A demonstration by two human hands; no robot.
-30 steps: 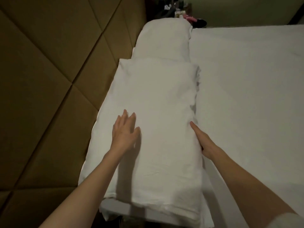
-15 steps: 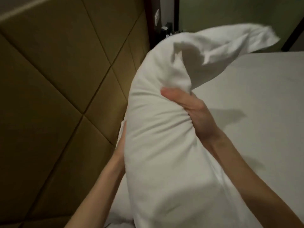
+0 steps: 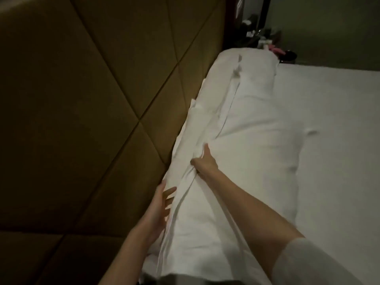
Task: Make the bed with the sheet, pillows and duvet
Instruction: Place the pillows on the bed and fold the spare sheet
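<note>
Head view: near pillow [image 3: 236, 161], held aloft half a second ago, now lies flat by headboard [image 3: 82, 120]; right hand [image 3: 203, 163] pinches its flap, left hand [image 3: 162, 202] flat-fingered alongside, tucking pending.

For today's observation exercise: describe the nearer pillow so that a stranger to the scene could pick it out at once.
Start at the padded brown headboard; two white pillows lie in a row along it. The nearer pillow is the one both hands are on, its loose case bunched in the right hand; the far pillow lies untouched.

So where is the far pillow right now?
In the head view, the far pillow lies upper middle, against the headboard, beyond the near pillow.
</note>
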